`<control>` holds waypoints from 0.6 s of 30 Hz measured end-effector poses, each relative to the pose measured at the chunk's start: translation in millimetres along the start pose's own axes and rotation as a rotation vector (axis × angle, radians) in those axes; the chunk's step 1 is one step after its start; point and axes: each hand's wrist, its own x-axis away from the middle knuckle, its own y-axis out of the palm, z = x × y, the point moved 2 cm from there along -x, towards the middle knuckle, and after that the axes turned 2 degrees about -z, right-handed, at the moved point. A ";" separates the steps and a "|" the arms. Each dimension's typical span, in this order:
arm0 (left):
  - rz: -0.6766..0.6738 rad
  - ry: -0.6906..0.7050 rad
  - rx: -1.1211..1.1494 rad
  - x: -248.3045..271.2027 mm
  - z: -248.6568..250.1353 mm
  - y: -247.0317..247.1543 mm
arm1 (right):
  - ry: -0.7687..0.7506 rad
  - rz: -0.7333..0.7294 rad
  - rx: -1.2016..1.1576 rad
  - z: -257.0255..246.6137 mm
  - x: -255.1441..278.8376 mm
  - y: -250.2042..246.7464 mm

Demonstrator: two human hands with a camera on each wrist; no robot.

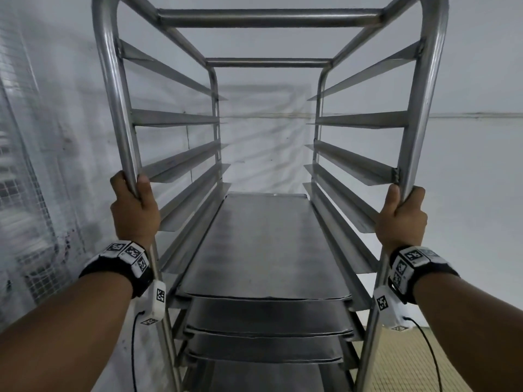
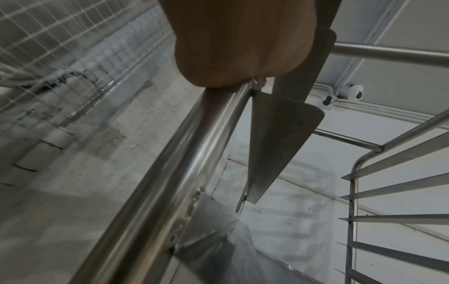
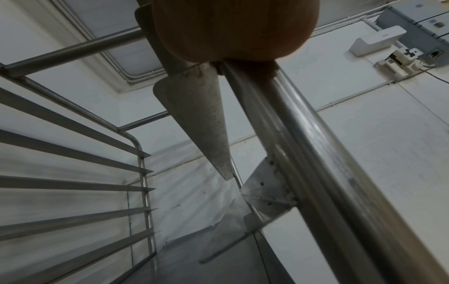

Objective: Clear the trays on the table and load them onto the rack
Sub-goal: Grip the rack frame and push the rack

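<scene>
Two hands are wrapped around the front uprights of a stainless-steel tray rack [image 1: 271, 18]. The left hand [image 1: 133, 210] is closed on the left upright [image 1: 113, 103], fingers curled round the tube and the thumb laid along its inner face; the right hand [image 1: 402, 215] is clamped the same way on the right upright [image 1: 430, 108]. A black wrist strap with white coded markers [image 1: 127, 256] is worn on each forearm, and a thin black cable [image 1: 433, 355] is seen hanging below the right one.

From the left wrist view, only the heel of the left hand [image 2: 243, 42] is shown against the polished tube [image 2: 170, 182], with a welded angle runner [image 2: 274, 138] just beyond it. The right wrist view mirrors this: the right hand [image 3: 233, 28] on its tube [image 3: 328, 163].

Between the hands, at wrist height and below, flat metal trays [image 1: 263, 244] are seated on the runners, their surfaces dull, dark grey and bare. At least three are stacked on successive levels, each front edge slightly bowed. Above hand height, the runner pairs [image 1: 175, 117] carry nothing.

Beyond the rack a pale wall [image 1: 467, 80] is seen; to the left hand's outer side, wire mesh [image 1: 22, 165]; below the right forearm, a tan ribbed floor [image 1: 464, 363].
</scene>
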 end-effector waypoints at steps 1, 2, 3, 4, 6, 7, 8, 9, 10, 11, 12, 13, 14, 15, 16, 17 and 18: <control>0.000 -0.002 0.004 -1.8 -1.8 3.4 | 0.006 -0.002 0.000 0.3 -2.0 3.5; -0.003 0.001 0.004 -4.1 -4.1 6.5 | 0.009 -0.003 0.000 0.4 -3.7 7.3; -0.007 0.002 0.004 -5.6 -5.8 8.5 | 0.010 -0.003 0.006 1.1 -4.7 10.8; -0.012 0.001 0.007 -7.7 -8.6 11.0 | 0.009 -0.001 0.010 1.7 -5.4 14.0; -0.021 -0.003 0.017 -10.7 -12.2 16.4 | 0.005 0.001 -0.003 2.2 -8.0 19.5; -0.025 -0.001 0.022 -12.3 -13.5 19.6 | 0.002 0.005 -0.012 2.4 -9.8 22.3; -0.027 0.000 0.025 -13.9 -14.5 23.1 | -0.001 0.009 -0.014 3.4 -11.7 25.6; -0.028 -0.001 0.028 -15.2 -15.5 25.8 | 0.000 0.010 -0.013 4.5 -13.5 29.1; -0.028 -0.002 0.026 -16.7 -17.2 29.1 | 0.003 0.011 -0.015 5.1 -15.2 32.8; -0.028 -0.001 0.025 -18.1 -18.5 32.3 | 0.004 0.012 -0.015 6.3 -17.3 36.1; -0.028 0.000 0.026 -19.7 -19.9 35.8 | 0.001 0.012 -0.015 7.6 -19.3 39.8; -0.031 0.003 0.026 -20.9 -20.6 38.5 | -0.002 0.016 -0.013 9.3 -20.7 42.7; -0.033 0.002 0.022 -22.2 -22.0 41.2 | -0.001 0.020 -0.009 11.1 -22.1 45.5; -0.033 0.001 0.015 -23.5 -23.5 43.2 | 0.001 0.021 -0.004 12.2 -23.3 48.1; -0.030 0.001 0.008 -25.1 -25.9 44.8 | 0.005 0.020 0.000 13.2 -24.6 50.6; -0.026 0.005 0.002 -26.5 -28.1 46.6 | 0.008 0.020 0.002 13.8 -25.9 52.9; -0.022 0.007 -0.002 -27.9 -29.5 47.5 | 0.008 0.022 0.001 14.6 -27.0 55.0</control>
